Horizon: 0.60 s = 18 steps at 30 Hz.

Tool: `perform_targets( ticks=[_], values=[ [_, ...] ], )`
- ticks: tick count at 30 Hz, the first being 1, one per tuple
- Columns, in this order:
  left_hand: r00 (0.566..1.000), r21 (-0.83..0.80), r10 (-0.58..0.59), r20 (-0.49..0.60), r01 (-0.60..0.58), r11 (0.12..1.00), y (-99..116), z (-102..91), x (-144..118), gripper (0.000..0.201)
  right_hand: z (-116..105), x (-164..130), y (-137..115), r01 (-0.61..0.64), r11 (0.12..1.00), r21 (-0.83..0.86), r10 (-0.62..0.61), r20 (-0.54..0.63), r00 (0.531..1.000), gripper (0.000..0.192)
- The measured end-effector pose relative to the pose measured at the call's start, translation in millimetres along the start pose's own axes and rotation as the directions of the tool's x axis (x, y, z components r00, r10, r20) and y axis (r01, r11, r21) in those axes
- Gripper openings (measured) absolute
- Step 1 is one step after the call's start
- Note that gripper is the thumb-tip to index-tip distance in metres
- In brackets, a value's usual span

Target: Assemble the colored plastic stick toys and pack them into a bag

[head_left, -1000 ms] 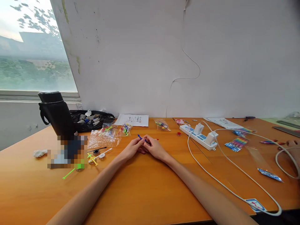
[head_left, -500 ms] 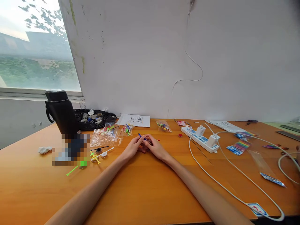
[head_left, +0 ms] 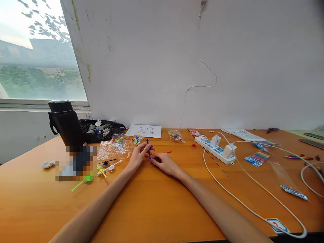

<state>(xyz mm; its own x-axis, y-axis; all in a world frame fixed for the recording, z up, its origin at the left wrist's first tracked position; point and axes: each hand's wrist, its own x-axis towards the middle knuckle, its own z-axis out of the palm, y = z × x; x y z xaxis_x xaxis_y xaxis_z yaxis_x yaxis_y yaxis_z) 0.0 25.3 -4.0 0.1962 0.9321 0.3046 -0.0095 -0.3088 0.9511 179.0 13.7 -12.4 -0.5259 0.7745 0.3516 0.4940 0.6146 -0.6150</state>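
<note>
A small blue plastic arrow-shaped piece stands nearly upright between the fingers of my left hand, which are closed on it. My right hand is just to the right, close to the lower end of the blue piece. Its fingers are curled together, and what they hold, if anything, is hidden. A thin red arrow piece lies behind my right hand. To the left of my left forearm are a white arrow piece, a yellow piece, a black arrow piece and a green arrow piece.
Clear plastic bags of coloured parts lie behind my left hand. A black flask stands left, before a black bag. At right are a power strip with chargers, a white cable and rainbow-coloured packets. A co-worker's hand shows at the right edge.
My hands have moved apart slightly, the left one up and to the left. The blue piece has turned more upright and shows more of its length. A hand has appeared at the far right edge.
</note>
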Motion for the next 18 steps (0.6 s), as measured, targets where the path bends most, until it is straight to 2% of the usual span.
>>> perform_targets(
  ticks=[5, 9, 12, 14, 18],
  values=[
    [0.998, 0.033, 0.001, 0.070, -0.003, 0.999, 7, -1.2, 0, 0.046, 1, 0, 0, -0.007, 1.000, -0.023, 0.007, 0.012, 1.000, 0.023],
    [0.982, 0.139, -0.053, 0.179, 0.029, 0.990, 20, -16.8, -7, 0.047, 2, 0, 2, -0.017, 0.999, -0.028, 0.018, 0.013, 1.000, 0.022],
    [0.979, 0.245, -0.081, 0.189, 0.033, 0.969, 35, -42.0, -23, 0.046, 2, 0, 4, 0.010, 1.000, -0.027, -0.010, 0.002, 1.000, 0.020],
    [0.984, 0.358, -0.114, 0.138, 0.058, 0.932, 46, -65.0, -36, 0.047, 2, 0, 4, 0.025, 0.999, -0.027, -0.025, -0.001, 1.000, 0.020],
    [0.970, 0.607, -0.224, 0.093, 0.123, 0.785, 70, -112.5, -68, 0.045, 2, 0, 4, 0.015, 1.000, -0.018, -0.015, -0.005, 1.000, 0.022]
  ],
)
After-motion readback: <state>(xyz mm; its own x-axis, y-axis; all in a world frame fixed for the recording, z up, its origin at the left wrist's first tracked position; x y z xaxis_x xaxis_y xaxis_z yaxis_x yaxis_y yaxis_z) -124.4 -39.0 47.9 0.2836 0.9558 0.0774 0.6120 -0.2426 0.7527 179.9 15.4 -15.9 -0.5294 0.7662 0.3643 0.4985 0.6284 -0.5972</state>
